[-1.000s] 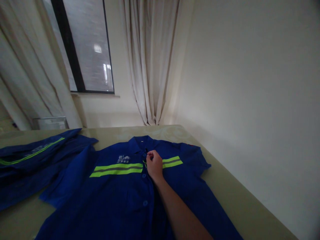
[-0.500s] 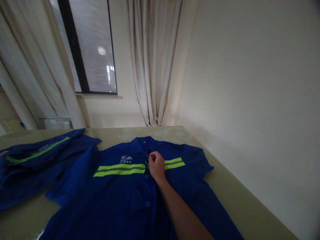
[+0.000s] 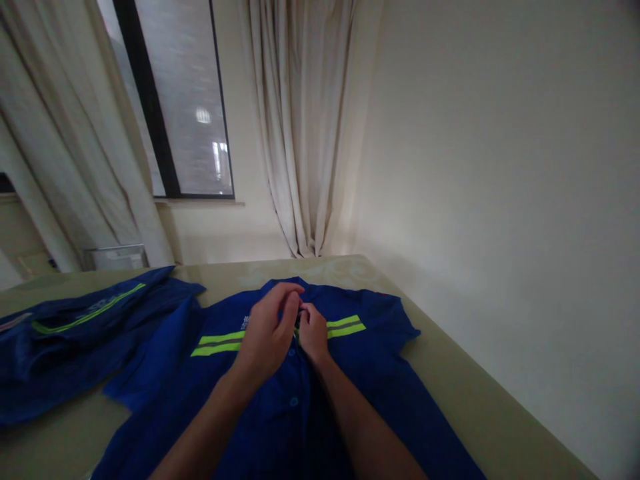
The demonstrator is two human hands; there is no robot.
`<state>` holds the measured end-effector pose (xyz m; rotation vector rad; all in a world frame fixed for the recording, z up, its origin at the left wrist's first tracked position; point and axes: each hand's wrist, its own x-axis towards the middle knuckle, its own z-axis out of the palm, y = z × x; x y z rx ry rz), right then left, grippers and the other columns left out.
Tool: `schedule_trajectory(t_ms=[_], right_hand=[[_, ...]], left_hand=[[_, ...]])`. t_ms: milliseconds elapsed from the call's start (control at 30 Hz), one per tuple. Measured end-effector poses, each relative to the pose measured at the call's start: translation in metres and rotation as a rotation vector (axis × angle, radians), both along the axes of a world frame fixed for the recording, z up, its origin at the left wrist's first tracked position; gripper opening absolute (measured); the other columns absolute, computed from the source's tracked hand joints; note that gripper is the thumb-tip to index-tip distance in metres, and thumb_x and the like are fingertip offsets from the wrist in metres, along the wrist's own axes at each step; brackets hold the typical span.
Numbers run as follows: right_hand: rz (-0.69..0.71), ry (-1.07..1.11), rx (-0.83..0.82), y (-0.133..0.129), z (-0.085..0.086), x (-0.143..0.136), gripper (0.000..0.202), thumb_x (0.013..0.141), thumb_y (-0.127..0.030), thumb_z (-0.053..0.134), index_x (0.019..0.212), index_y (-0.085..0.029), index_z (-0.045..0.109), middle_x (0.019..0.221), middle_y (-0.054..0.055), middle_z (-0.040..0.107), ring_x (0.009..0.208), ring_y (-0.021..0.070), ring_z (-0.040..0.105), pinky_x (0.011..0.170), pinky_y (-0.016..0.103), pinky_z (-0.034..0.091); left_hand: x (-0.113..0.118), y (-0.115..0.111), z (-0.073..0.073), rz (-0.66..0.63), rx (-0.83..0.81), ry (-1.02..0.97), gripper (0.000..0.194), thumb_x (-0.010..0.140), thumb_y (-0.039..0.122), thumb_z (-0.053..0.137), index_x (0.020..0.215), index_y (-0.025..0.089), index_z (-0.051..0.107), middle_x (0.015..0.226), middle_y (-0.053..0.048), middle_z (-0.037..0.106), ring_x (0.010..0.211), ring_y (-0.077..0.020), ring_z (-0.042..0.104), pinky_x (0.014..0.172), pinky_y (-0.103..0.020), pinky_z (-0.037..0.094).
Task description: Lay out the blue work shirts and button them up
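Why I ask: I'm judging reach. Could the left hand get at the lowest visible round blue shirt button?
Probably yes: the left hand is near, and the round blue button lies uncovered on the blue cloth shirt.

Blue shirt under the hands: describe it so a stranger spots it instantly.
Find the green table, then the right wall. The shirt nearer that wall lies spread out; unlike the blue garment to its left, it has the left hand and right hand on its front.
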<state>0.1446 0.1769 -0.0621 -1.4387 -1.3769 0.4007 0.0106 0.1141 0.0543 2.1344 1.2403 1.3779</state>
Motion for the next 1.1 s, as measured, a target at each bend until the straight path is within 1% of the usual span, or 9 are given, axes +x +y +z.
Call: schedule_trajectory(t_ms=[167, 267, 400, 533, 633, 733, 833, 967, 1100], right_hand=[[0.145, 0.012, -0.041, 0.006, -0.001, 0.006, 0.04, 0.094, -0.015, 0.038, 0.123, -0.019, 0.065, 0.098, 0.004, 0.079, 0.082, 0.016, 0.074, 0.078, 0.028, 0.057], [0.209, -0.058, -0.055, 0.003, 0.002, 0.014, 0.039, 0.092, -0.011, 0.042, 0.121, -0.019, 0.066, 0.098, 0.004, 0.079, 0.083, 0.0154, 0.075, 0.079, 0.028, 0.057], [0.214, -0.198, -0.068, -0.008, 0.011, 0.026, 0.04, 0.087, -0.008, 0.05, 0.123, -0.014, 0.067, 0.114, 0.013, 0.074, 0.105, 0.0215, 0.071, 0.097, 0.036, 0.052], [0.268, -0.332, -0.085, -0.033, 0.023, 0.034, 0.038, 0.085, -0.012, 0.062, 0.121, -0.015, 0.071, 0.129, 0.015, 0.068, 0.123, 0.0277, 0.062, 0.11, 0.042, 0.042], [0.304, -0.483, -0.128, -0.073, 0.029, 0.039, 0.042, 0.089, -0.033, 0.068, 0.13, -0.02, 0.068, 0.143, 0.016, 0.06, 0.134, 0.0338, 0.053, 0.115, 0.05, 0.036], [0.397, -0.619, -0.164, -0.122, 0.03, 0.044, 0.063, 0.093, -0.059, 0.06, 0.148, -0.029, 0.052, 0.159, 0.011, 0.044, 0.146, 0.0351, 0.038, 0.12, 0.052, 0.028], [0.464, -0.638, -0.204, -0.152, 0.028, 0.049, 0.071, 0.093, -0.067, 0.056, 0.155, -0.037, 0.04, 0.165, 0.006, 0.032, 0.152, 0.0326, 0.029, 0.123, 0.053, 0.019], [0.426, -0.648, -0.222, -0.142, 0.028, 0.051, 0.069, 0.093, -0.067, 0.055, 0.154, -0.037, 0.042, 0.165, 0.006, 0.032, 0.153, 0.031, 0.028, 0.124, 0.053, 0.016], [0.397, -0.675, -0.189, -0.109, 0.025, 0.055, 0.067, 0.093, -0.061, 0.059, 0.152, -0.034, 0.045, 0.163, 0.008, 0.036, 0.152, 0.0296, 0.03, 0.124, 0.054, 0.018]], left_hand=[[0.003, 0.015, -0.076, 0.176, -0.145, 0.534, 0.043, 0.101, 0.033, 0.039, 0.136, 0.019, 0.061, 0.139, -0.012, 0.065, 0.129, -0.0306, 0.058, 0.114, -0.048, 0.042], [-0.003, 0.018, -0.101, 0.218, -0.162, 0.595, 0.048, 0.098, 0.027, 0.04, 0.141, 0.012, 0.057, 0.145, -0.016, 0.06, 0.137, -0.0337, 0.052, 0.12, -0.053, 0.032], [-0.01, 0.019, -0.101, 0.207, -0.15, 0.66, 0.061, 0.095, 0.018, 0.04, 0.155, 0.02, 0.039, 0.153, -0.013, 0.052, 0.136, -0.028, 0.054, 0.116, -0.047, 0.038], [-0.015, 0.025, -0.099, 0.165, -0.158, 0.752, 0.052, 0.098, 0.024, 0.038, 0.148, 0.026, 0.052, 0.157, -0.011, 0.048, 0.143, -0.0274, 0.047, 0.12, -0.048, 0.033], [-0.02, 0.037, -0.1, 0.168, -0.217, 0.735, 0.051, 0.101, 0.028, 0.032, 0.148, 0.025, 0.052, 0.158, -0.009, 0.047, 0.146, -0.0245, 0.043, 0.122, -0.048, 0.029], [-0.024, 0.053, -0.099, 0.158, -0.236, 0.725, 0.053, 0.105, 0.039, 0.026, 0.147, 0.025, 0.053, 0.157, -0.009, 0.048, 0.147, -0.0251, 0.043, 0.122, -0.05, 0.03], [-0.023, 0.068, -0.094, 0.156, -0.198, 0.728, 0.052, 0.103, 0.045, 0.034, 0.144, 0.023, 0.057, 0.155, -0.011, 0.051, 0.144, -0.0281, 0.046, 0.121, -0.051, 0.031], [-0.01, 0.066, -0.083, 0.145, -0.096, 0.723, 0.046, 0.101, 0.03, 0.038, 0.138, 0.019, 0.063, 0.157, -0.009, 0.049, 0.144, -0.0269, 0.045, 0.122, -0.043, 0.029], [0.007, 0.034, -0.084, 0.124, 0.026, 0.673, 0.046, 0.1, 0.031, 0.038, 0.137, 0.019, 0.062, 0.16, -0.008, 0.045, 0.146, -0.0277, 0.041, 0.122, -0.044, 0.031]])
